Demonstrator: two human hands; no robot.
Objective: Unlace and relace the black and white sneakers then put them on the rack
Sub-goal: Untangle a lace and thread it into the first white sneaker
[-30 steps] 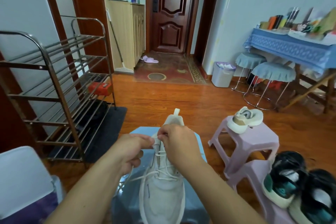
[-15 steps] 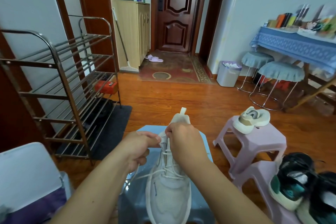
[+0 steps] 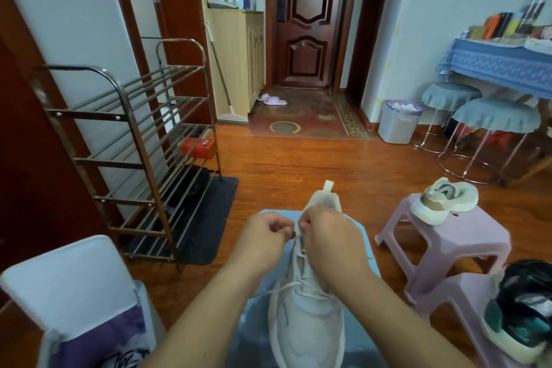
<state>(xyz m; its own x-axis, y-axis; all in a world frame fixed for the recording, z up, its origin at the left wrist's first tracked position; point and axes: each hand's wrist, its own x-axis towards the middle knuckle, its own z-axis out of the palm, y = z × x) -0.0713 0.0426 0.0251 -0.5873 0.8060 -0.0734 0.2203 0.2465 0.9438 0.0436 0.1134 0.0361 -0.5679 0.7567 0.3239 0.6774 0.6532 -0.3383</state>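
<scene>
— What are the hands doing?

— Both are working at the upper eyelets of a white sneaker (image 3: 306, 317), which is lying toe toward the person on a blue stool (image 3: 367, 251). The left hand (image 3: 263, 240) is curling its fingers in, thumb and forefinger pinching the white lace (image 3: 280, 287) at the shoe's left side. The right hand (image 3: 328, 236) is doing the same from the other side, fingertips pressed together on the lace just by the tongue.

— Are the hands touching?

— They are sitting just beside each other; whether the fingertips are meeting, I cannot tell.

— And the lace lower down?

— It is crossing the shoe's front in a few rows, one strand trailing off to the left.

— Where are the black and white sneakers?

— A dark pair (image 3: 525, 314) is resting on a lilac stool (image 3: 448, 287) at the right edge, well apart from the hands. A cream shoe (image 3: 442, 200) is sitting on a second lilac stool (image 3: 466, 236) behind it.

— And the rack?

— The metal shoe rack (image 3: 131, 158) is standing against the left wall, a red box (image 3: 197, 148) lying on one shelf.
</scene>
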